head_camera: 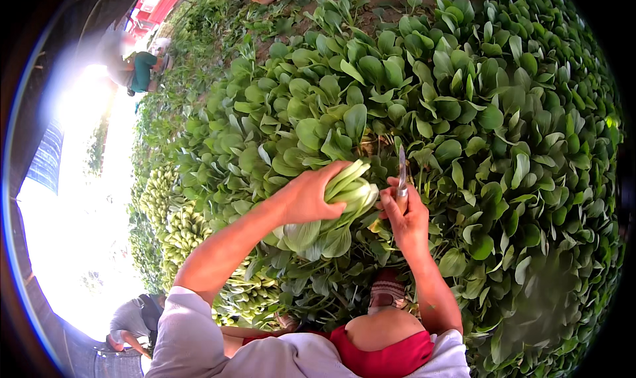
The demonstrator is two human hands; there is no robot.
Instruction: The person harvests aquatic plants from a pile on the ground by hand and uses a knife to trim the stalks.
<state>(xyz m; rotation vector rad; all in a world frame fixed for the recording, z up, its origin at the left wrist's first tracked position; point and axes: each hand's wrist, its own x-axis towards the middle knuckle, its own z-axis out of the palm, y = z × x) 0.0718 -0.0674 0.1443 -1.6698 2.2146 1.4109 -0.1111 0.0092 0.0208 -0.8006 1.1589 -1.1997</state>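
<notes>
My left hand (313,194) is closed around a head of bok choy (352,191), its pale cut base pointing right and its leaves hanging below the hand. To the right, my right hand (408,214) grips a small knife (402,172) by its wooden handle, blade pointing up and away. The fingertips of the right hand are close to the bok choy's base; whether they touch it I cannot tell. Growing bok choy plants (372,70) surround both hands, with some yellowed leaves and bare stems just beyond the knife.
Piles of harvested bok choy (186,229) lie at the left, bases outward. A co-worker (136,318) bends at the lower left, and another person (141,72) crouches at the upper left. My bent knee (385,328) is close below my right forearm. Dense plants fill the right side.
</notes>
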